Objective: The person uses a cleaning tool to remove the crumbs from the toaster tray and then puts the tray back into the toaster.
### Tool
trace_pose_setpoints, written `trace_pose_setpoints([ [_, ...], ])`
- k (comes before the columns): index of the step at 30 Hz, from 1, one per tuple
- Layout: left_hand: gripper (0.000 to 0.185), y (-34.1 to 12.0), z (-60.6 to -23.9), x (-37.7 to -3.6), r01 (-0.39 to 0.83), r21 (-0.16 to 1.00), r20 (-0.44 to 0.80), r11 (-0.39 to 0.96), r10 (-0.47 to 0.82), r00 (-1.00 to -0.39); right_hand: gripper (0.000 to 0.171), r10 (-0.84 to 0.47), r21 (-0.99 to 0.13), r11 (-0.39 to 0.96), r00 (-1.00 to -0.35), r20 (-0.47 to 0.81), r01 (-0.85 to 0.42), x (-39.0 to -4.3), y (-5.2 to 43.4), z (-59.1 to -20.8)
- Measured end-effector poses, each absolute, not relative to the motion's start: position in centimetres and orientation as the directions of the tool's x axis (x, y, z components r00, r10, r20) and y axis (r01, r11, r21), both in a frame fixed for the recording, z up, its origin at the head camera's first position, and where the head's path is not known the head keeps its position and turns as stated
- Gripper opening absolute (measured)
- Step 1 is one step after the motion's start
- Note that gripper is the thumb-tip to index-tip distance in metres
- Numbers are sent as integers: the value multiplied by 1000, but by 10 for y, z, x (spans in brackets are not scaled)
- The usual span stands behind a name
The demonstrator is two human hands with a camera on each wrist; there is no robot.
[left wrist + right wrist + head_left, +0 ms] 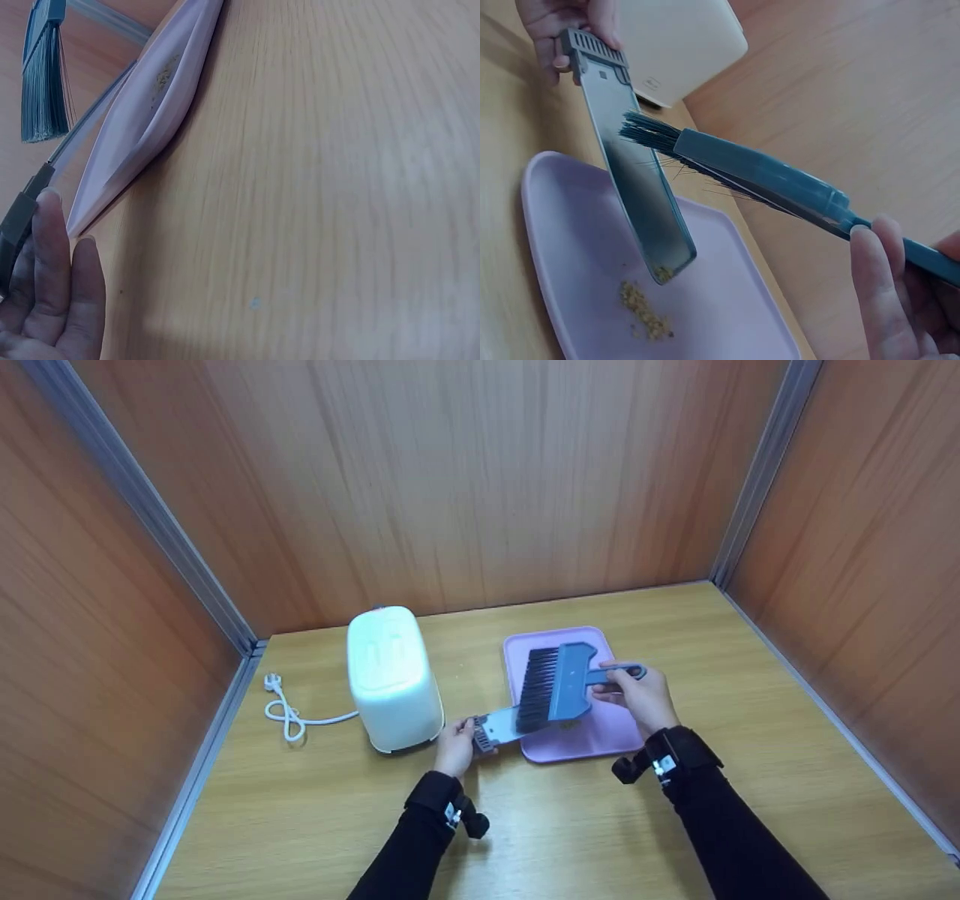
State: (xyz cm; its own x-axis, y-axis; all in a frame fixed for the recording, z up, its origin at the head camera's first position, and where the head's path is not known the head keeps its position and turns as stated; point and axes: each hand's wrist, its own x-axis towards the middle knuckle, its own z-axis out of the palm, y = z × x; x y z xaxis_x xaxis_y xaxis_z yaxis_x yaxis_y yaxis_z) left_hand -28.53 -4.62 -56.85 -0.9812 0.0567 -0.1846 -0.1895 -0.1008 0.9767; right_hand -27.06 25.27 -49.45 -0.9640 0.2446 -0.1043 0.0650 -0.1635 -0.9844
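My left hand [454, 746] grips the grey slotted end of a long, narrow crumb tray [641, 191]. The crumb tray slants down over a purple tray [600, 739], and a few crumbs cling to its far corner. In my right hand [646, 699] is the handle of a blue hand brush [571, 682] with dark bristles. Those bristles [651, 131] hang across the crumb tray in the right wrist view. Yellowish crumbs [641, 311] lie in a small heap on the purple tray, below the crumb tray's lower end.
Left of my left hand stands a white toaster [394, 682] with a smooth lid. Its white cord [330, 721] runs left to a plug [272, 682] on the wooden table [315, 825]. Wood-grain panels [480, 487] enclose the back and sides.
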Motion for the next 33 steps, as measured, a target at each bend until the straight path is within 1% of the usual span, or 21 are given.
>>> trace_pose_setpoints([
  [7, 42, -47, -567, -285, -190, 977, -183, -101, 72, -980, 34, 215, -993, -89, -973, -89, 71, -270, 247, -497],
  [13, 42, -49, -568, -286, -189, 977, -183, -100, 67, -981, 35, 210, -997, -20, -975, -73, 70, -269, 255, -496],
  [20, 43, -51, -568, -286, -192, 977, -188, -89, 55, -981, 35, 204, -998, 22, -977, -59, 65, -269, 263, -495],
  [27, 39, -51, -569, -284, -143, 990, -143, -8, 35, -989, 34, 222, -996, 74, -974, -39, 57, -269, 271, -496],
  [33, 41, -53, -571, -287, -146, 989, -146, 15, 30, -989, 34, 245, -989, 128, -969, -46, 79, -269, 277, -496],
])
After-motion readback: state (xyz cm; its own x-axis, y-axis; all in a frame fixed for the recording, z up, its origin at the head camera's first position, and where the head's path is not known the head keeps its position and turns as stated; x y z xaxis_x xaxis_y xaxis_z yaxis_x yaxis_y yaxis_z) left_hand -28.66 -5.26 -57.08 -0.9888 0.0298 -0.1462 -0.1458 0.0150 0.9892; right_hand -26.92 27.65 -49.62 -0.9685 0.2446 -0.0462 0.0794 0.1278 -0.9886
